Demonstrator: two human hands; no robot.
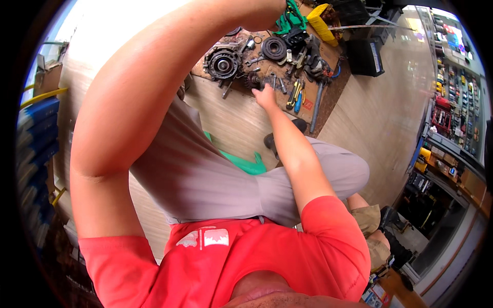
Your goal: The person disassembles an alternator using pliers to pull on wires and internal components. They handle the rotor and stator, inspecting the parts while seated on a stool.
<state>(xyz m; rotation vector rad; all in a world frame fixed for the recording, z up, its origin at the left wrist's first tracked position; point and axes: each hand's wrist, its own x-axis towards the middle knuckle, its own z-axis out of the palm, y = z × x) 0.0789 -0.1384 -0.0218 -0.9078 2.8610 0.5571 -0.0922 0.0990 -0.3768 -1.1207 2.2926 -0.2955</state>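
My left arm reaches high across the view. The heel of my left hand [264, 21] shows at the upper edge beside a green object [291, 19]; its fingers are hidden. Lower down, my right hand [265, 97] is closed at the near edge of a brown cardboard sheet [314, 87], its fingertips at a small greyish part I cannot make out. Just left of those fingertips lies a dark toothed gear [252, 80]. A round metal housing [224, 63] with a ringed centre sits farther left, and a black grooved pulley [273, 47] is beyond.
Right of my hand lie a blue-handled screwdriver [298, 102], yellow-handled tools [293, 94] and a long grey bar [317, 105]. Dark gloves [314, 61] and a yellow container [322, 23] are farther back. A black box [364, 56] stands on the floor; stocked shelves [457, 102] line the right.
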